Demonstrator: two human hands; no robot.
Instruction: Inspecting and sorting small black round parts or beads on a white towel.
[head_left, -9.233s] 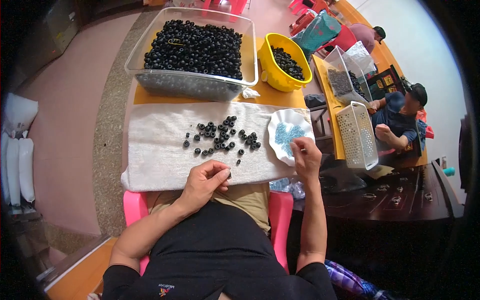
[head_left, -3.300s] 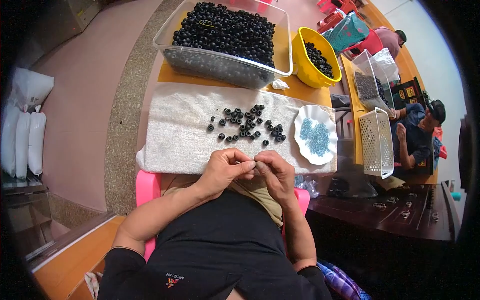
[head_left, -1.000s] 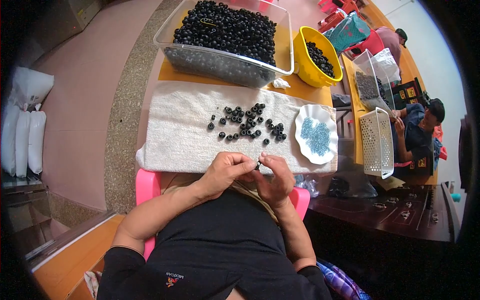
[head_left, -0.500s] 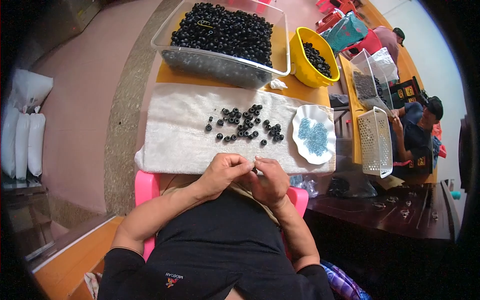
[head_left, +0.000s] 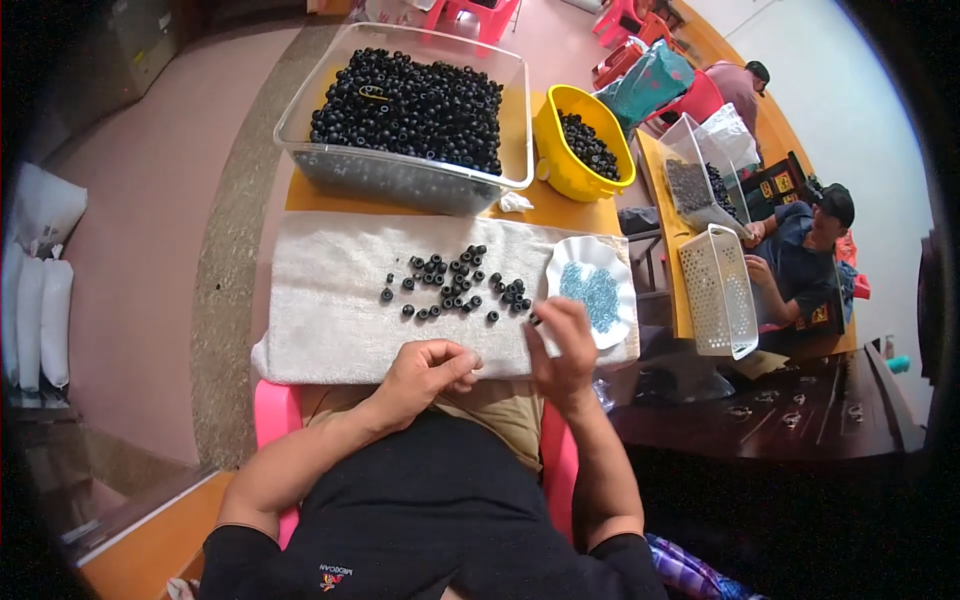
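Note:
Thumb against fingers, my left hand (head_left: 430, 376) is held over the near edge of the white towel (head_left: 335, 300); anything in its pinch is too small to make out. My right hand (head_left: 565, 350) reaches over the towel just short of the scalloped white dish (head_left: 625, 320). At its fingertips is a small black round piece (head_left: 535, 319), seemingly pinched there. To its left lies a loose group of similar black pieces with holes (head_left: 460, 285). Tiny light-blue, clear pieces (head_left: 592, 295) fill the middle of the dish.
Behind the towel stand a large clear bin (head_left: 400, 170) of black pieces and a yellow basket (head_left: 545, 165) holding more. Crumpled white tissue (head_left: 516, 202) lies between them. At right, a person (head_left: 800, 255) works beside a white perforated basket (head_left: 720, 300) and another clear bin (head_left: 690, 200).
My hands, together over my lap before, have come apart. The right has moved forward and right with the black piece; the left stays near the towel's edge. The view has shifted slightly.

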